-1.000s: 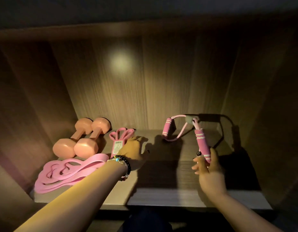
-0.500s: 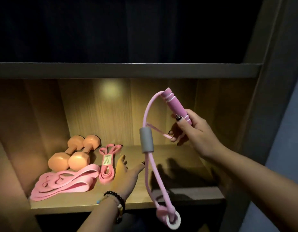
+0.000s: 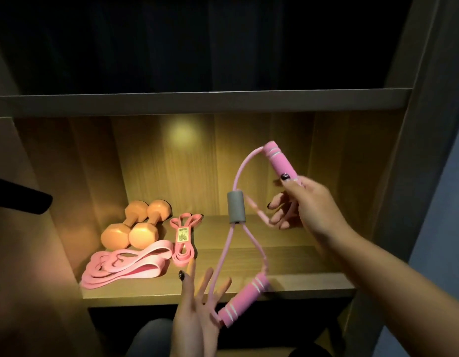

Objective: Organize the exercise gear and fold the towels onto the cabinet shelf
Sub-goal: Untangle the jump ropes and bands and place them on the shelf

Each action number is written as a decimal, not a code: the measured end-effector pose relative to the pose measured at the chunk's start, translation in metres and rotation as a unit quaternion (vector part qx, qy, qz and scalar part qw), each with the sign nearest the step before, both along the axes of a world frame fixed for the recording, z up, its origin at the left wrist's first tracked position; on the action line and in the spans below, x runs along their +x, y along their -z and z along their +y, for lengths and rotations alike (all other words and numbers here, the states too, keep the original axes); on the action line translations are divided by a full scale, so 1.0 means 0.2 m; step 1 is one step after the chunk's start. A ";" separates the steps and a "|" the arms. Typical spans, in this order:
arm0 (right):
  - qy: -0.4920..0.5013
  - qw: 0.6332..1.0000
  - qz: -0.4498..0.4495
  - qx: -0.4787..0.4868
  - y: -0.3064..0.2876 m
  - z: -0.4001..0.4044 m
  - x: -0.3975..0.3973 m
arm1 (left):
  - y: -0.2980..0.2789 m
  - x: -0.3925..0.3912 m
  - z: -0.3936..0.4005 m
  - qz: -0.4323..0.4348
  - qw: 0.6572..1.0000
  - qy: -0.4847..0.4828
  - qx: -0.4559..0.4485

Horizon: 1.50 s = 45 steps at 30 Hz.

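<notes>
Pink foam handles and a grey sleeve mark the figure-eight stretch band (image 3: 235,222) I see hanging in front of the lit cabinet shelf (image 3: 287,284). My right hand (image 3: 308,204) grips its upper handle; my left hand (image 3: 197,305), fingers spread wide, holds nothing beside the lower handle. On the shelf's left side lie two orange dumbbells (image 3: 133,225), a flat pink loop band (image 3: 125,264) and a bundled pink band (image 3: 183,239).
</notes>
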State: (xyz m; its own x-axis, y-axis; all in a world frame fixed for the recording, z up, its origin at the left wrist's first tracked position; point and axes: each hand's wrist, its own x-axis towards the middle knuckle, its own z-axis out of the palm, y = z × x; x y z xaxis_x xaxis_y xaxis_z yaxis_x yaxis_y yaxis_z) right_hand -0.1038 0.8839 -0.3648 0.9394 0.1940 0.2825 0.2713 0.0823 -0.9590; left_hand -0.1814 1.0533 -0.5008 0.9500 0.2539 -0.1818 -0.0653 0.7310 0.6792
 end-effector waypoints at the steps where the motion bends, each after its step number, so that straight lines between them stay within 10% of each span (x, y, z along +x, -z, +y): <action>1: -0.025 0.997 0.056 0.049 0.02 0.01 -0.01 | 0.00 -0.01 0.00 0.003 0.998 0.012 0.059; 6: -0.094 0.937 0.242 0.233 0.13 0.05 -0.07 | 0.13 -0.13 -0.11 -0.053 0.907 0.042 0.416; 10: -0.116 0.878 0.308 0.348 0.18 0.03 -0.10 | 0.18 -0.15 -0.17 -0.022 0.736 -0.058 0.674; 13: -0.128 0.861 0.305 0.386 0.20 -0.02 -0.10 | 0.20 -0.16 -0.20 -0.059 0.676 -0.068 0.732; 25: -0.044 0.980 0.189 0.042 0.35 -0.15 -0.15 | 0.08 -0.15 -0.18 -0.023 0.925 -0.105 0.365; 31: -0.021 0.983 -0.075 -0.165 0.54 0.00 -0.26 | 0.05 -0.13 -0.20 -0.037 0.966 -0.082 0.242; 45: -0.022 0.923 -0.252 -0.290 0.74 0.13 -0.32 | 0.12 -0.15 -0.11 0.012 0.981 -0.078 0.175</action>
